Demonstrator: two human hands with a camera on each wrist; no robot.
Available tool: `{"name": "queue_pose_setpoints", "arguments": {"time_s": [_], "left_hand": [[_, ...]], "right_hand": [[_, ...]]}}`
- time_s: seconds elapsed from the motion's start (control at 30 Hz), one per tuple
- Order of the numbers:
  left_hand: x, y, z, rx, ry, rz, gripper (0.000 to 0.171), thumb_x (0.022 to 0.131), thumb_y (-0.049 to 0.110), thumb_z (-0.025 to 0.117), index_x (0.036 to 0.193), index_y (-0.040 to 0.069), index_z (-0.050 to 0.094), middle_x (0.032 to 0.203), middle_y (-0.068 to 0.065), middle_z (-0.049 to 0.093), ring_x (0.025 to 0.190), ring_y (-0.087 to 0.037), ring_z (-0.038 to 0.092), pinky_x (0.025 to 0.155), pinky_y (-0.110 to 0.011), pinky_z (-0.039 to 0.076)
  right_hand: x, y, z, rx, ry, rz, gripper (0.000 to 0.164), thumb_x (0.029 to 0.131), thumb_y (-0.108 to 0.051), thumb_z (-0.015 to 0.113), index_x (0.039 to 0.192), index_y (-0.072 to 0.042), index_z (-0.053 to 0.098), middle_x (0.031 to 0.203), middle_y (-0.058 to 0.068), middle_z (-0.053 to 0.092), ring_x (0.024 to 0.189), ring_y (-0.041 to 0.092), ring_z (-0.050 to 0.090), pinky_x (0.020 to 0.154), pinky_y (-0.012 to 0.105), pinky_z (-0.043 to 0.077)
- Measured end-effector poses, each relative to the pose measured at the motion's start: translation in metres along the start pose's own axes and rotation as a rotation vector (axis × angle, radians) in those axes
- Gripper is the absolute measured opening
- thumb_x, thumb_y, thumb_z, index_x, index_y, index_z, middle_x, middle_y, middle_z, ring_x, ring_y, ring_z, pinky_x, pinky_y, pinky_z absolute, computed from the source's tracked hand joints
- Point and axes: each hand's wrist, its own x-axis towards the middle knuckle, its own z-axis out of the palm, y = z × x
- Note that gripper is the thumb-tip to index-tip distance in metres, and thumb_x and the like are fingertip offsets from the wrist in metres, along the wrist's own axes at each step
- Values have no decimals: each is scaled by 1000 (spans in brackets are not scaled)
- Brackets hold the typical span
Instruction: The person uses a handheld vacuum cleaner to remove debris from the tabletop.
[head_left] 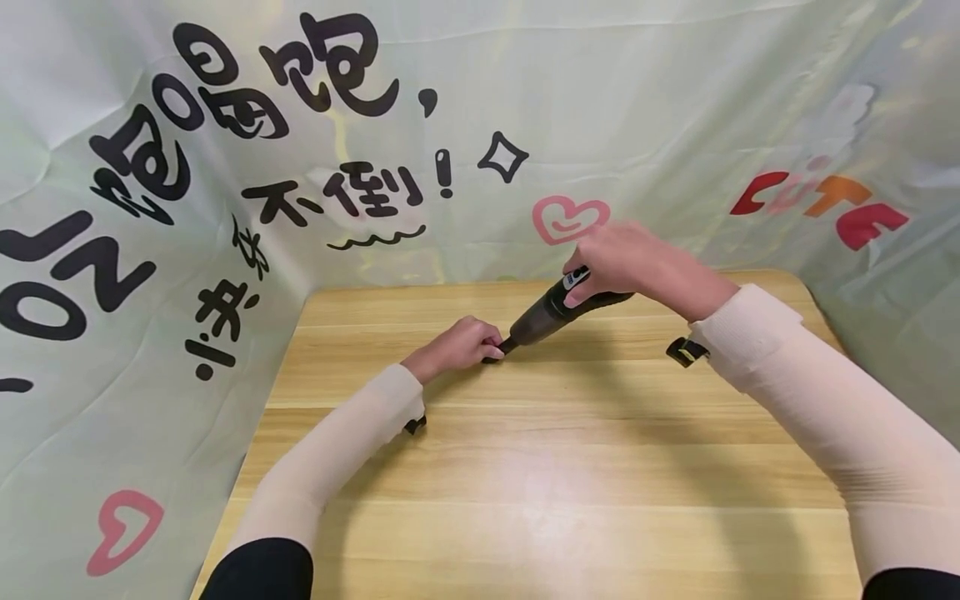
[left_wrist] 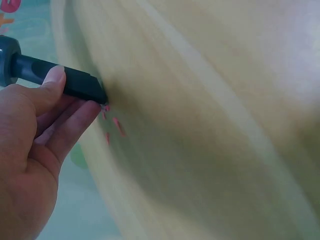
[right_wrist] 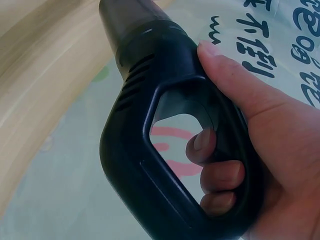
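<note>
While the right hand (head_left: 622, 260) grips the looped handle of a black handheld vacuum with a smoky, see-through front (head_left: 546, 318), the left hand (head_left: 461, 343) pinches its narrow black slant-cut nozzle (left_wrist: 75, 81) between thumb and fingers. The vacuum is held above the far part of a pale wood-grain table (head_left: 555, 467), slanting so that its body is up to the right and its nozzle points down to the left. Three right fingers curl through the loop, and the thumb lies against the housing.

Just beside the nozzle's tip are several small pinkish-red scraps (left_wrist: 118, 126), lying on the table near its edge; whether the tip touches the wood, I cannot tell. Both arms wear long cream sleeves (head_left: 360, 429) — each with a small black device (head_left: 684, 352) beneath the wrist. Behind the table hangs a pale green-grey cloth (head_left: 637, 100), printed with bold black characters (head_left: 367, 196).
</note>
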Motion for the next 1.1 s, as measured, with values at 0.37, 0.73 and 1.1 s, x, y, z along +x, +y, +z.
{"name": "queue_pose_setpoints", "arguments": {"time_s": [0.37,0.73,1.1], "left_hand": [[27,4,-9,9,-106,69,13,98,20,74,92,10,79,81,-2,75,64,-6,51,67,-20,43],[45,8,-13,11,-180,74,13,98,20,73,91,11,78,81,1,69,69,-7,48,71,-21,41],[50,3,-17,-28,-212,34,13,99,18,71,95,10,81,90,-2,76,72,-11,60,76,-23,50]], "right_hand": [[-21,18,15,118,28,63,46,85,-56,81,118,-24,81,111,3,80,88,20,69,65,38,48],[-38,30,34,223,46,125,45,87,-56,79,113,-19,82,100,4,80,79,20,69,60,34,48],[-37,35,47,325,20,156,51,90,-55,76,119,-13,80,119,14,78,104,31,73,83,47,59]]}}
